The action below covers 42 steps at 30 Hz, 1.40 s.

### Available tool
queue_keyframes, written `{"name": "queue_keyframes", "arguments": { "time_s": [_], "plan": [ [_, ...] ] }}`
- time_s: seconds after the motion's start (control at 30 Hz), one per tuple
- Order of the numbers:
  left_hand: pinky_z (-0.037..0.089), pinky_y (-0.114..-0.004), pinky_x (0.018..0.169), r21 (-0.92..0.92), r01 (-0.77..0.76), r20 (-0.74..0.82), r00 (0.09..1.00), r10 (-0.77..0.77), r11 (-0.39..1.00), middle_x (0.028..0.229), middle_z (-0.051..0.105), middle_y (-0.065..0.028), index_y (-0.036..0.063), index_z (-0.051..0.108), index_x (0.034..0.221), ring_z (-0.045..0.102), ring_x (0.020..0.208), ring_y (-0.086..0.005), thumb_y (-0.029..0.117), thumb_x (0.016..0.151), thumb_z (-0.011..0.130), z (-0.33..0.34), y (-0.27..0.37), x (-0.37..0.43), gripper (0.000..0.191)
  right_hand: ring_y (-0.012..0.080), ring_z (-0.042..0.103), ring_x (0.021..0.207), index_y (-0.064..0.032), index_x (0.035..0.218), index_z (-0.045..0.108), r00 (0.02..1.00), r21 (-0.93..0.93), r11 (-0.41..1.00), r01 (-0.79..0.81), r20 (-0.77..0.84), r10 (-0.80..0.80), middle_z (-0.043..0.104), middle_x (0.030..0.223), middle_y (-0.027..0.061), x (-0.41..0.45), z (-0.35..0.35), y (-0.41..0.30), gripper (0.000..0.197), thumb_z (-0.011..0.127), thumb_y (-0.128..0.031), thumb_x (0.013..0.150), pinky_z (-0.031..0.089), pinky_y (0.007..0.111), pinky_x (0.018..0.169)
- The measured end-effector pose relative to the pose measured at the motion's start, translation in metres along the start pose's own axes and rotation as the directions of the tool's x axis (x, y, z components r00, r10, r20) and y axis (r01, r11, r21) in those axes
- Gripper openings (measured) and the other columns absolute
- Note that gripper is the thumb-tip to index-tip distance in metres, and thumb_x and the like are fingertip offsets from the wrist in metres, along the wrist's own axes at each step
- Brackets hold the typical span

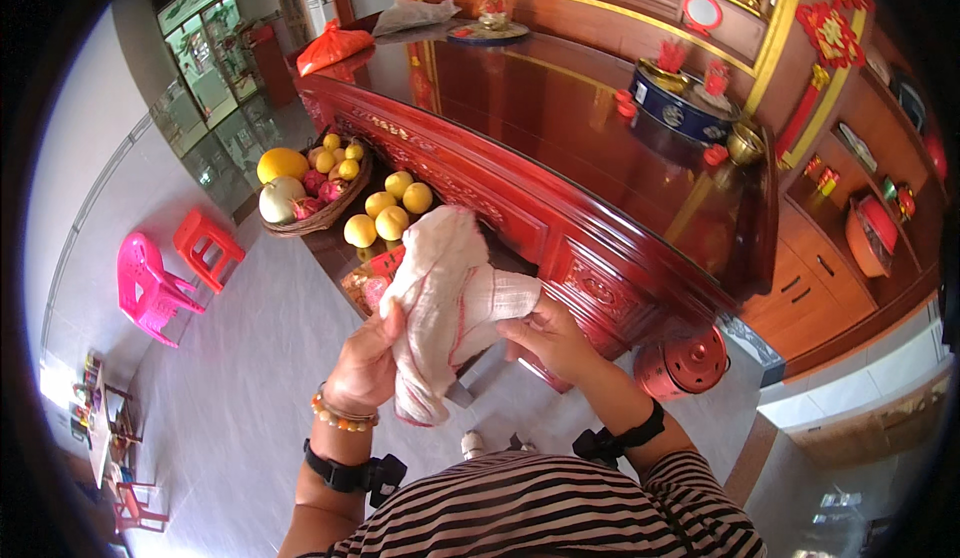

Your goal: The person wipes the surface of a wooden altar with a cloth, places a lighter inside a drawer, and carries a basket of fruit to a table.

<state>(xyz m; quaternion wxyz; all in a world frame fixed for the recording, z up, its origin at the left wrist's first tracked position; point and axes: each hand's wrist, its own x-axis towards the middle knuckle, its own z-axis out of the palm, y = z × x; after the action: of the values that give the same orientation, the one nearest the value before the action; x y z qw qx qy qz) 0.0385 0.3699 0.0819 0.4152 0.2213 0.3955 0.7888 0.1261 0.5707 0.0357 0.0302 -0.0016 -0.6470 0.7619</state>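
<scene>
A bunched white cloth with thin red lines (439, 280) hangs between my two hands, above the floor. On its left side my left hand (367, 359) grips it, thumb uppermost. Its right part is pinched between the thumb and fingers of my right hand (551, 336). Just beyond the cloth is a low surface with several round yellow fruits (391, 222) and a red packet (375, 280), partly covered by the cloth. A wicker basket (330, 216) of mixed fruit, dragon fruit among it, stands to the left of these.
A glossy red carved wooden altar table (525, 122) fills the middle, bearing a red plastic bag (332, 46), a dark blue round tray (679, 107) and a brass pot (745, 144). A red lidded metal bucket (682, 366) stands at right. Pink (142, 280) and red (206, 246) plastic seats stand at left.
</scene>
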Motion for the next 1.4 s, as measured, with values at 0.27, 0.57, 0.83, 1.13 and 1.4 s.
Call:
{"name": "queue_keyframes", "arguments": {
  "time_s": [0.27,0.57,0.83,1.13,1.4],
  "plan": [
    [0.031,-0.034,0.095,0.621,-0.024,0.181,0.977,-0.114,0.784,0.123,0.045,-0.0159,-0.0046,0.043,0.120,0.041,0.115,-0.0251,0.000,0.080,0.043,0.016,0.019,-0.031,0.040,0.0339,0.056,0.077,-0.0027,0.090,0.060,0.856,-0.598,0.639,0.483,0.170,-0.488,0.058,0.088,0.0164,-0.059,-0.024,-0.032,0.023,0.051,0.000,0.068,0.045,0.038,0.067],
    [0.039,-0.033,0.086,0.845,-0.278,0.249,0.960,0.125,0.456,0.108,0.056,-0.0159,-0.0009,0.059,0.091,0.051,0.101,-0.0234,-0.013,0.061,0.034,0.031,0.031,-0.007,0.040,0.0255,0.057,0.090,-0.0015,0.094,0.060,0.791,-0.683,0.583,0.440,-0.012,-0.612,0.060,0.095,0.0134,-0.079,-0.033,-0.033,0.020,0.051,-0.004,0.076,0.043,0.032,0.080],
    [0.036,-0.030,0.090,0.664,-0.291,0.118,0.951,0.287,0.689,0.112,0.053,-0.0162,-0.0006,0.053,0.084,0.046,0.107,-0.0201,-0.011,0.070,0.032,0.035,0.036,-0.012,0.027,0.0336,0.049,0.093,-0.0003,0.092,0.058,0.682,-0.786,0.094,0.611,0.462,-0.568,0.055,0.096,0.0161,-0.053,-0.040,-0.007,0.032,0.063,-0.011,0.063,0.040,0.041,0.080],
    [0.043,-0.033,0.087,0.418,-0.247,-0.223,0.905,0.362,0.874,0.118,0.046,-0.0209,0.0014,0.046,0.087,0.050,0.105,-0.0251,-0.007,0.077,0.030,-0.025,0.047,-0.040,0.021,0.0254,0.049,0.101,-0.0047,0.109,0.053,0.826,-0.738,0.438,0.514,0.288,-0.485,0.055,0.105,0.0086,-0.033,0.013,-0.003,0.042,0.065,-0.019,0.072,0.019,0.050,0.098],
    [0.043,-0.036,0.088,0.366,-0.292,-0.387,0.816,0.430,0.884,0.118,0.045,-0.0218,0.0021,0.046,0.087,0.049,0.105,-0.0294,-0.006,0.077,0.029,-0.100,0.078,-0.099,0.022,0.0197,0.054,0.095,-0.0149,0.090,0.064,0.612,-0.595,0.166,0.786,0.710,-0.348,0.058,0.101,0.0034,0.008,0.100,0.052,0.023,0.057,-0.010,0.069,0.039,0.045,0.086]
  ]
}}
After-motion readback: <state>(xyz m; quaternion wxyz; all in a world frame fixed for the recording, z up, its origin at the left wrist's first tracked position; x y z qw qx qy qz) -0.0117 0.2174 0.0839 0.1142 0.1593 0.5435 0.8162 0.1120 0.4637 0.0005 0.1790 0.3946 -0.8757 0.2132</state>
